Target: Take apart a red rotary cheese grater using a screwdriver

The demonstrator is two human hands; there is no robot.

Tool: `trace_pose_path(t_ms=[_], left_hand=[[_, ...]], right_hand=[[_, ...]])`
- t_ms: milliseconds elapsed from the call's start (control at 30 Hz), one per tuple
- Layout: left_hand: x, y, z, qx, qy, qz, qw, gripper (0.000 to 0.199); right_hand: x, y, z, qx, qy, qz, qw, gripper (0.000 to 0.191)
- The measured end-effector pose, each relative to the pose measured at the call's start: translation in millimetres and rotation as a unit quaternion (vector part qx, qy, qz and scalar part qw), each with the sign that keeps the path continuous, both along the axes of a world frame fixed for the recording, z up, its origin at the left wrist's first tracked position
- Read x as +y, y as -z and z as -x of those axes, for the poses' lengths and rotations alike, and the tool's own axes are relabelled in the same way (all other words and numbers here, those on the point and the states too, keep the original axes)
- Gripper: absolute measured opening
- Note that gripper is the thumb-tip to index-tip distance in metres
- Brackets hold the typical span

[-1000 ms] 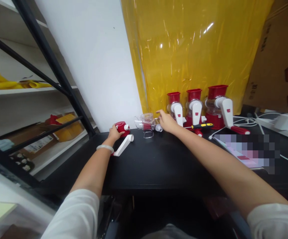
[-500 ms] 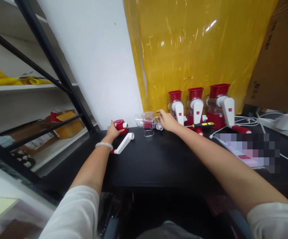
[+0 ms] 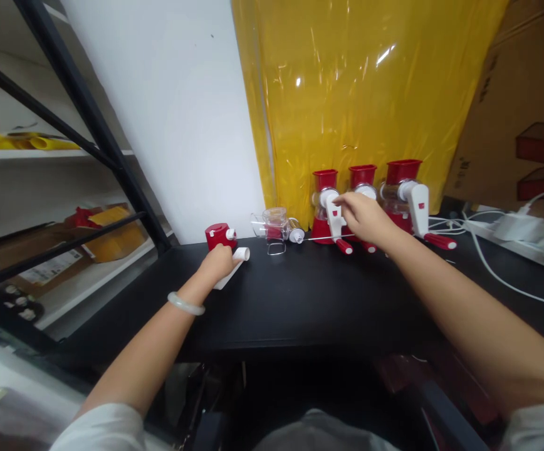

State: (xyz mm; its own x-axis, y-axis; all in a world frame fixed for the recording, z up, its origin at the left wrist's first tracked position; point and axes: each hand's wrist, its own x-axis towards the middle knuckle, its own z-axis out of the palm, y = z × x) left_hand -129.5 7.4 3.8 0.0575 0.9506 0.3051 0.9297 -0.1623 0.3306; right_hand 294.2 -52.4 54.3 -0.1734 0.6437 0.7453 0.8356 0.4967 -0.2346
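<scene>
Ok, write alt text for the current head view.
A person's left hand is at a white crank beside a red base on a black table; the right hand is before three red-and-white cranked machines. Between the hands stands a clear plastic part.

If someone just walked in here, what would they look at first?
Probably the big, shiny yellow sheet hanging behind the black table. Next, perhaps, the three red-and-white machines standing in a row in front of it, with the right hand in front of the middle one. Then the left hand over a loose white crank, toward the table's left side.
</scene>
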Motion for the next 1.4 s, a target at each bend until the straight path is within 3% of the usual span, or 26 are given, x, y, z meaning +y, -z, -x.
trace_pose_path(t_ms=[67, 167, 233, 300, 400, 500, 633, 800, 1100, 1300, 1400], left_hand=[[-6, -10.7, -12, 0.081, 0.009, 0.013, 0.997, 0.024], [-15, -35.4, -34, 0.085, 0.057, -0.005, 0.995, 0.023], [-22, -50.0, -50, 0.036, 0.134, 0.014, 0.99, 0.023], [-26, -56.6, -66, -0.091, 0.231, 0.085, 0.965, 0.024], [-29, -48.8, -84, -0.272, 0.298, 0.187, 0.896, 0.031], [-27, -30.5, -90, -0.372, 0.303, 0.181, 0.859, 0.042], [-23, -14.3, -87, -0.373, 0.291, 0.092, 0.876, 0.047], [-25, -8.2, -88, -0.316, 0.282, -0.035, 0.905, 0.048], [-20, 2.2, -90, -0.407, 0.296, 0.022, 0.864, 0.047], [-21, -1.6, -92, -0.332, 0.249, -0.119, 0.902, 0.035], [-24, -3.7, -93, -0.286, 0.216, -0.149, 0.922, 0.03]], right_hand=[[-8, 5.6, -20, -0.026, 0.059, -0.009, 0.998, 0.038], [-12, 16.4, -44, -0.069, 0.156, 0.05, 0.984, 0.033], [-11, 23.2, -53, -0.119, 0.171, 0.102, 0.973, 0.031], [-8, 28.7, -57, -0.169, 0.174, 0.141, 0.96, 0.03], [-4, 34.4, -60, -0.191, 0.195, 0.203, 0.94, 0.037], [0, 38.5, -64, -0.19, 0.196, 0.224, 0.936, 0.041], [4, 46.2, -70, -0.191, 0.203, 0.219, 0.935, 0.043], [11, 53.7, -75, -0.194, 0.224, 0.204, 0.933, 0.031], [16, 53.1, -91, -0.187, 0.195, 0.149, 0.951, 0.028], [3, 34.2, -85, -0.154, 0.179, 0.096, 0.967, 0.031], [-4, 30.8, -72, -0.104, 0.152, 0.052, 0.982, 0.028]])
